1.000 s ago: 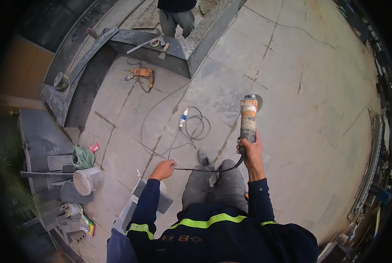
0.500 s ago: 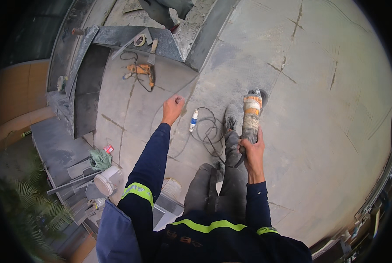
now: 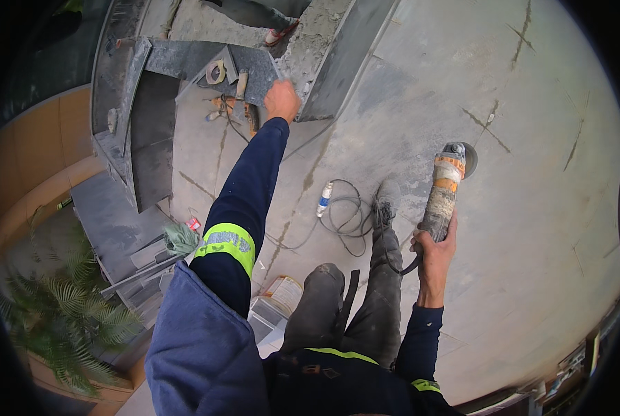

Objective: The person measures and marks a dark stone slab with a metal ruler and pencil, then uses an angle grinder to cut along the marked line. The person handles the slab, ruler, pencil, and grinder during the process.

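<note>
My right hand grips an angle grinder by its rear end. The grinder has a worn, dusty orange-and-white body; its disc points away from me, above the floor. My left hand is stretched far forward, at the corner of a grey stone ledge. Its fingers are curled in, and whatever they hold, if anything, is hidden. Whether it touches the ledge I cannot tell. Beside it on the ledge are a scraper and a tape roll.
An orange power drill lies beyond my left arm. A coiled cable with a blue-and-white plug lies near my foot. A bucket stands by my left leg. Another person's leg shows at the top. Plants stand at left.
My left hand has moved forward from above the floor to the ledge's corner. The grinder in my right hand appears farther right in the picture as the view shifted. The other person's foot has moved.
</note>
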Demonstrator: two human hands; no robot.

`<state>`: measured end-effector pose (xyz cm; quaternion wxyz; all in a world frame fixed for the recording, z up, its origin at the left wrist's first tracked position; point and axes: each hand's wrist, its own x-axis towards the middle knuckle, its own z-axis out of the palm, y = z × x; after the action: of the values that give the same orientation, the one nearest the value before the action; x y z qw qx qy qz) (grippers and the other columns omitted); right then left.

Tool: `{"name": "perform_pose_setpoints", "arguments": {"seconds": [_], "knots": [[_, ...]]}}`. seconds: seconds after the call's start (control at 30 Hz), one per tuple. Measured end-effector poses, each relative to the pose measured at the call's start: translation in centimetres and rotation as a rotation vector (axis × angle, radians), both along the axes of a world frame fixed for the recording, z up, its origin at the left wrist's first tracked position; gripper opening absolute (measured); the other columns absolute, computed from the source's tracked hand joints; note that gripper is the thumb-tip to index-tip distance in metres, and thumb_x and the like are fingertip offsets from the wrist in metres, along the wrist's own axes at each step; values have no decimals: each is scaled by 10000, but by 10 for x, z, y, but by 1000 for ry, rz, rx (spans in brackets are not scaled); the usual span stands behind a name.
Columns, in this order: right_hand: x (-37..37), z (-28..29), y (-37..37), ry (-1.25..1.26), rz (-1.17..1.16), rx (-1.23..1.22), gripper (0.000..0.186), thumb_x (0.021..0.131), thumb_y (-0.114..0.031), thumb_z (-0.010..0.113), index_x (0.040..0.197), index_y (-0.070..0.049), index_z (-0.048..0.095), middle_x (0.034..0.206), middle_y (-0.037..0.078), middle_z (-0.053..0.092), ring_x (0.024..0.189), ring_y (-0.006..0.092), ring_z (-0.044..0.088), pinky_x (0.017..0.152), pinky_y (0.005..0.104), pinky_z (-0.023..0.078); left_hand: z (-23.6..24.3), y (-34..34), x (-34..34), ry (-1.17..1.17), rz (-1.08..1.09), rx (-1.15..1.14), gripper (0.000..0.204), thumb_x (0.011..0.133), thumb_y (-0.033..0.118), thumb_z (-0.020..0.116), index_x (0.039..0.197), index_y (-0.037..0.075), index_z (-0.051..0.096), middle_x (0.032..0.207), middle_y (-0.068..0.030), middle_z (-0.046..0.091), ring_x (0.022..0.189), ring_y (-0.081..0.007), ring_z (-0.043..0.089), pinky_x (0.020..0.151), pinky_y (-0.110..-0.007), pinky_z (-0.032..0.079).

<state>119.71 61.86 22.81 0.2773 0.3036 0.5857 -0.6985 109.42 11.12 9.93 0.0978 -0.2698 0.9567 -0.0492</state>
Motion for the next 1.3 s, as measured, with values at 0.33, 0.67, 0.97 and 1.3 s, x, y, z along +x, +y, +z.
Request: {"name": "perform_pose_setpoints", "arguments": {"seconds": [0.33, 0.67, 0.97, 1.3], "knots": [[-6, 7, -5, -2, -10, 94, 1011, 835, 47, 702, 1770, -9, 321, 954, 95, 677, 712, 164, 650, 621, 315, 550, 41, -63, -55, 240, -61, 3, 324, 1005, 228, 634, 1096, -27, 811, 1123, -339, 791, 1069, -536, 779, 947, -584, 624], [16, 12, -56, 47, -42, 108, 1000, 837, 52, 702, 1765, -6, 334, 1026, 96, 691, 744, 150, 656, 648, 303, 556, 26, -69, -35, -256, -369, 227, 284, 919, 253, 759, 1081, 29, 827, 1198, -270, 800, 1104, -470, 779, 1038, -547, 608], [52, 23, -147, 199, 106, 182, 1043, 804, 5, 730, 1758, 59, 313, 1476, 203, 654, 1268, 242, 660, 1086, 338, 539, 45, -31, 77, 159, 486, 1220, 356, 1082, 307, 720, 1125, -35, 806, 978, -107, 801, 922, -228, 791, 889, -362, 631], [49, 2, -289, 464, 422, 164, 1112, 792, -79, 790, 1786, -31, 293, 1409, 336, 712, 1218, 477, 759, 1029, 475, 616, 112, 43, 112, 141, 722, 2008, 530, 1046, 246, 818, 1458, -9, 605, 1280, -136, 747, 1172, -228, 757, 1058, -409, 625]]}}
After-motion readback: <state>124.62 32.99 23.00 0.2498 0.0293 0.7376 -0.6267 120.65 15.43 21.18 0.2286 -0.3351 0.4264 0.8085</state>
